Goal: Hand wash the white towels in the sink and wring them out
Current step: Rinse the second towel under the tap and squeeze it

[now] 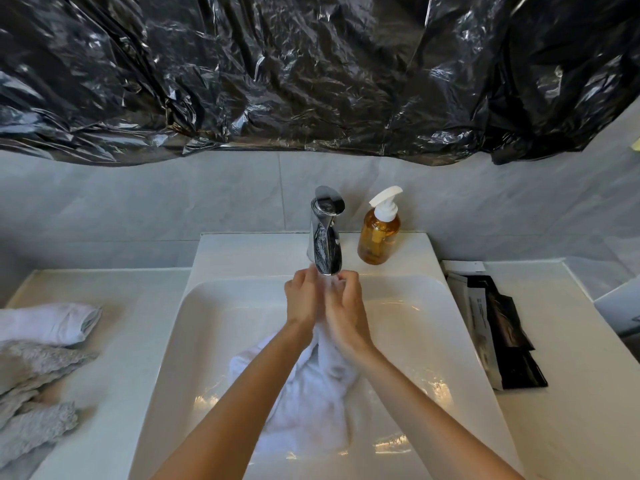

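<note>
Both forearms reach over the white sink (194, 323), where 1 white towel (311, 393) hangs into the basin. Left hand (303, 299) and right hand (346, 306) clutch its top under the faucet (323, 237). Beside stands an amber-filled soap bottle (379, 233).

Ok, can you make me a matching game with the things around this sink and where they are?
Things:
1. white towel
2. soap bottle
3. grey cloths
4. dark packets

Places:
A. on the counter, right of the sink
B. in the sink basin, held by both hands
C. on the counter, left of the sink
D. just right of the tap

Pairs: 1-B, 2-D, 3-C, 4-A
</note>
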Demonstrator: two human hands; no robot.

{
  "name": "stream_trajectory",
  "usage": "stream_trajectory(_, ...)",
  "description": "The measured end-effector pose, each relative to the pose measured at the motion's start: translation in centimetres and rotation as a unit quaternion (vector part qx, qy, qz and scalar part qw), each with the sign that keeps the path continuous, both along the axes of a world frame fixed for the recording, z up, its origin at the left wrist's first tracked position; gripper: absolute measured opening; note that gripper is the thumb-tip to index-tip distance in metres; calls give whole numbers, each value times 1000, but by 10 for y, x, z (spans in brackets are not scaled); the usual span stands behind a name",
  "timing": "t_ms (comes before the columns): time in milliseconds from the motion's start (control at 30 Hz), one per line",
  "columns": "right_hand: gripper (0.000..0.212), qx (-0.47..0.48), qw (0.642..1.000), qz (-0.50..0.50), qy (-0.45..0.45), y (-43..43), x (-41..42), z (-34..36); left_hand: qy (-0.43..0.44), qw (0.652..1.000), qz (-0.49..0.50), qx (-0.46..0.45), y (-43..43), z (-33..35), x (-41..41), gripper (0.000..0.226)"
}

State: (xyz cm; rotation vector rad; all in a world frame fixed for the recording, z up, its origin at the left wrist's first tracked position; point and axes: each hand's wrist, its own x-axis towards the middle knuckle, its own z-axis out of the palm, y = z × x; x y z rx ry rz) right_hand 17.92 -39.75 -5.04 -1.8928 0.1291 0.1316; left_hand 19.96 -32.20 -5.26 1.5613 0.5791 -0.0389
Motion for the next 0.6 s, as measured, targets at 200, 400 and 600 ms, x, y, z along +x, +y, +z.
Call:
stream_trajectory(200,28,-135,987,-45,-77,5,-4,-5,65,994,-30,79,0,-14,-1,34)
stream_trajectory(400,35,-57,984,-93,142,10,30,-14,27,978,12,207,-1,2,-8,41)
stream_trajectory(600,32,139,968,-35,207,1,29,1,-29,983,25,180,13,7,-2,38)
